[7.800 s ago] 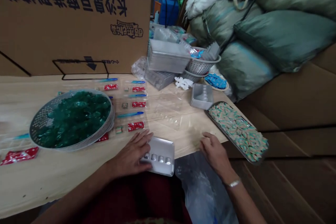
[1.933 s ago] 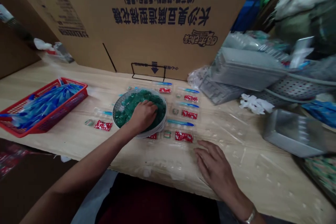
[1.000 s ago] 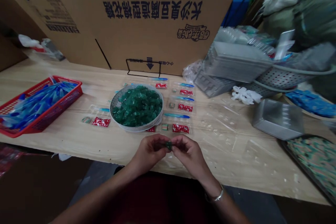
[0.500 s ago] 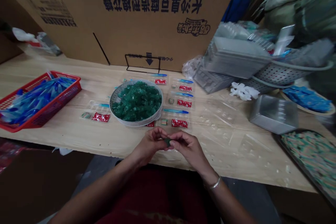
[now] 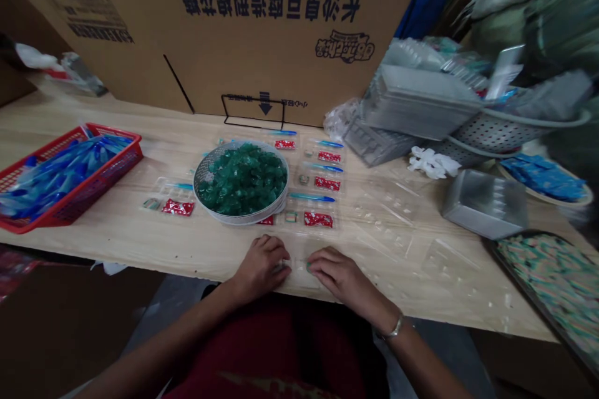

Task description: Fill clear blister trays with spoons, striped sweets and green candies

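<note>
My left hand (image 5: 262, 267) rests low over the table's front edge, its fingers curled in. A small pale bit shows at its fingertips, too little to name. Across a narrow gap, my right hand (image 5: 341, 277) pinches a small green jelly piece (image 5: 307, 267), mostly hidden by the fingers. Between the hands lies what looks like a clear plastic tray (image 5: 297, 279), hard to make out. Just beyond them stands a white round sieve basket (image 5: 201, 199) heaped with green jelly pieces (image 5: 243, 177).
Clear trays holding red packets (image 5: 319, 219) and blue pens (image 5: 312, 197) lie around the sieve. A red basket (image 5: 77, 215) of blue pens is left. Stacked clear boxes (image 5: 484, 206) and a dark tray (image 5: 496, 249) of striped strips are right. A carton (image 5: 262, 62) stands behind.
My hands were together around a green piece. They have parted and lowered to the table, the left hand shifting left and the right hand slightly right with the green piece.
</note>
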Available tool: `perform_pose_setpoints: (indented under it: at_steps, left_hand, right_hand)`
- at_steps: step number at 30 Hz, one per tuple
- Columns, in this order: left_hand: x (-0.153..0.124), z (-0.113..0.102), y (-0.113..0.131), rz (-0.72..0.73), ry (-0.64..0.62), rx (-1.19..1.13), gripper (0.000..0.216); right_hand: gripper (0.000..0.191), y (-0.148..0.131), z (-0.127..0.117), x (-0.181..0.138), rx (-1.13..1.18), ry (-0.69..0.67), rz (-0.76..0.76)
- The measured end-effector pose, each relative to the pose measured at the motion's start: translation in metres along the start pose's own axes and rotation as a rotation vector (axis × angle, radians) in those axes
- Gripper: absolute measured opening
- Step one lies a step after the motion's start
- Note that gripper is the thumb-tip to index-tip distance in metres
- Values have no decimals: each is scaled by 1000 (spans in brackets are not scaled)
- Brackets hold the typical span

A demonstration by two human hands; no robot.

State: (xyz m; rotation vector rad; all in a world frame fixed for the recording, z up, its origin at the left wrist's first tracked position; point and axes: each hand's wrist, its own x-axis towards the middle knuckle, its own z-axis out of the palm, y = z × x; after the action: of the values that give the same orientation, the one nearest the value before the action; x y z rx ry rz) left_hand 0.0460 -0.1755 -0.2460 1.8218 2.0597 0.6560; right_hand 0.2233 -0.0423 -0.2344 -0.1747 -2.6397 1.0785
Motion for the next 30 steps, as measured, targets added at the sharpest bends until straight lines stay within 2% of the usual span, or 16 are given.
perform_pose_setpoints:
  at_steps: [2, 5, 7, 9, 10, 14, 16, 19, 21, 22, 23, 26, 30]
  left_hand:
    - [-1, -7, 1, 21, -14, -10, 15]
    - [2, -31, -1, 142, -52, -101, 19]
    - [13, -53, -4, 128, 70, -90, 16]
    - [33, -73, -9, 2, 247, 48, 20]
    - [45, -80, -13, -44, 257, 127, 23]
    - [85, -94, -26, -41, 55, 340, 26]
    - [91, -100, -31, -15, 49, 336, 22]
    - [78, -109, -33, -11, 221, 120, 10]
    - [62, -110, -28, -42, 363, -129, 8]
    - [55, -106, -23, -70, 390, -279, 11]
    - [48, -100, -16, -102, 369, -442, 14]
    - [38, -71, 4, -175, 182, -903, 23]
    - [43, -37, 13, -256, 117, -1230, 32]
  right_hand:
    - [18, -3, -1, 1, -52, -15, -19]
    - [17, -4, 0, -2, -92, 3, -26]
    - [17, -2, 4, -5, -83, 14, -22]
    - [18, 1, 8, -8, -83, 38, -14]
    - [18, 2, 9, -9, -94, 65, -13]
    - [14, -1, 6, -11, -146, 186, -22]
    - [15, -5, 0, -11, -153, 220, -14]
    - [16, -11, -7, -10, -143, 283, 9]
    - [15, -17, -9, -8, -115, 340, 13]
    - [15, -20, -9, -5, -97, 373, 12]
    - [16, -23, -9, -1, -81, 403, 9]
    - [21, -29, -4, 16, -53, 435, -18]
    - [24, -20, 6, 40, -42, 355, -72]
